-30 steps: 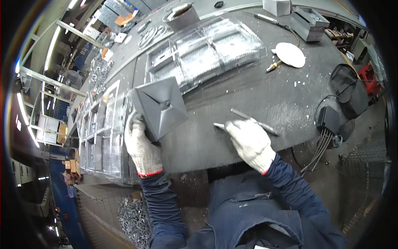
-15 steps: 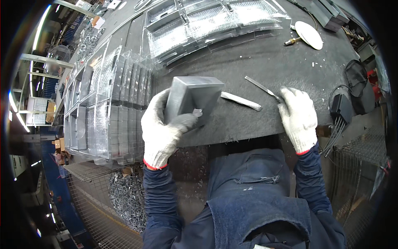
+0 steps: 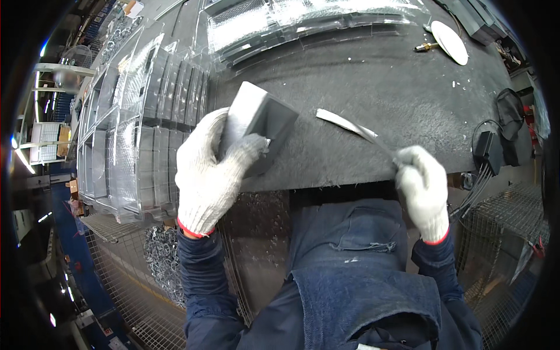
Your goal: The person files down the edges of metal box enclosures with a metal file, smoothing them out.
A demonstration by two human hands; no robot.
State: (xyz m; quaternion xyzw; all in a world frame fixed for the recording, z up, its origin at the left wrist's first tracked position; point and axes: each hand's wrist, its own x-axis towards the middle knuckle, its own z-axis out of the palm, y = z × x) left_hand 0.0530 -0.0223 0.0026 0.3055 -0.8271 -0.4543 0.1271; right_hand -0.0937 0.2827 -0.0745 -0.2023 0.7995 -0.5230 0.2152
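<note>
My left hand [image 3: 207, 157], in a white glove with a red cuff, is closed around a grey box-shaped metal part [image 3: 256, 119]. The part is tilted above the front of the dark worktop, its hollow side partly hidden by my thumb. My right hand [image 3: 423, 189], gloved the same way, is closed on the end of a thin flat metal tool [image 3: 382, 144]. The tool is smeared by motion and points up and left, and its exact kind cannot be told. A narrow white wrapped strip [image 3: 335, 118] lies on the worktop between my hands, partly behind the tool's tip.
Stacked clear plastic trays [image 3: 128, 140] stand at left, with more trays [image 3: 309, 26] at the back. A white disc [image 3: 449, 42] with a brass fitting lies at the far right of the dark worktop [image 3: 350, 81]. A black box with cables [image 3: 488, 153] hangs by the right edge.
My right hand has picked up the thin metal tool from the worktop and drawn nearer to me. The metal part in my left hand has tilted and shifted left; the whole view has shifted slightly too.
</note>
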